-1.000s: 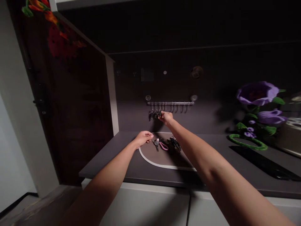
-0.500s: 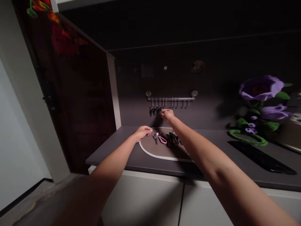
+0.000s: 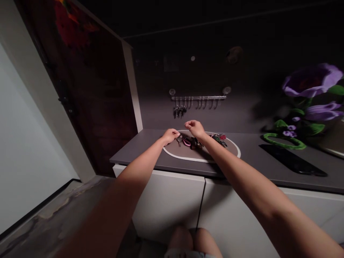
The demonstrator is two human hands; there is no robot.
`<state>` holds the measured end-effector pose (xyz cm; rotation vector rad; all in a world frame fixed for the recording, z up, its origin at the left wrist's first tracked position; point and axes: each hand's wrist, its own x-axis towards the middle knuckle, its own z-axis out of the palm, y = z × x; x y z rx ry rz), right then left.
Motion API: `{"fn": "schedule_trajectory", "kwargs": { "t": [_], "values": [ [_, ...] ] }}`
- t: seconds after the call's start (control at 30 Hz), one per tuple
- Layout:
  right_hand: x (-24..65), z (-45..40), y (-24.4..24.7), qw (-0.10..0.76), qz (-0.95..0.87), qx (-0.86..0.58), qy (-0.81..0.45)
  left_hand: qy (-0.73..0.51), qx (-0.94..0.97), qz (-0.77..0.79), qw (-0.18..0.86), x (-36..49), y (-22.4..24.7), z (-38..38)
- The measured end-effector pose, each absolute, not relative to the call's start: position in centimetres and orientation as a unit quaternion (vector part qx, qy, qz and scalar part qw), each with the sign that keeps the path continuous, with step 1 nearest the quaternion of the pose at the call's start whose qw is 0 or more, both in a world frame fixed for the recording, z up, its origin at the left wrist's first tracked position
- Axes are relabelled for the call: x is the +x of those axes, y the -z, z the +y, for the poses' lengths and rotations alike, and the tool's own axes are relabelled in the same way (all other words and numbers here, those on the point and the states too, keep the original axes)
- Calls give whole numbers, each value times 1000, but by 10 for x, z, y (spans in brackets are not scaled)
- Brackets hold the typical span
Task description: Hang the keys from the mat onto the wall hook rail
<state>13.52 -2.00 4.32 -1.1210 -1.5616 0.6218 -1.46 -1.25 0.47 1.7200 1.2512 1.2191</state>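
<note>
My left hand (image 3: 170, 136) is at the left end of an oval mat or tray (image 3: 185, 158) with a white rim. Its thumb and fingertips are pinched together right beside some keys (image 3: 179, 141); whatever they hold is too small to make out. A pink loop strap (image 3: 186, 142) lies just right of the keys. Above the mat's back edge, my right hand (image 3: 195, 128) has its fingers curled in, and nothing shows in them. Several dark keys (image 3: 180, 111) hang on the left hooks of a clear rail (image 3: 199, 98) on the wall.
More bunched items (image 3: 219, 140) lie on the mat's right side, partly behind my right forearm. Purple flowers (image 3: 313, 84), a green fuzzy ring (image 3: 285, 141) and a flat black object (image 3: 292, 160) stand or lie to the right. White cabinet doors (image 3: 172, 200) front the counter (image 3: 139, 147).
My right hand has come down and away from the hanging keys. My left hand has moved closer to the keys on the mat. The view has tilted downward.
</note>
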Motion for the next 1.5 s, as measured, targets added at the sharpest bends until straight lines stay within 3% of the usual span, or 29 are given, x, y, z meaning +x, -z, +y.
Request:
{"fn": "schedule_trajectory", "kwargs": {
  "t": [0.17, 0.37, 0.83, 1.2, 1.5],
  "values": [
    [143, -29, -23, 443, -732, -503, -121, -482, 692, 460, 277, -10, 6, -11],
    [145, -34, -19, 336, -790, -513, -34, -423, 767, 470, 108, -11, 8, -6],
    [144, -28, -15, 287, -794, -536, -5, -388, 795, 467, 21, -8, 4, -14],
    [144, -28, -17, 308, -787, -534, -15, -466, 759, 450, 64, -8, 2, -13],
    [142, -35, -22, 375, -761, -520, -103, -562, 645, 420, 303, -3, 3, -8]
  ]
}}
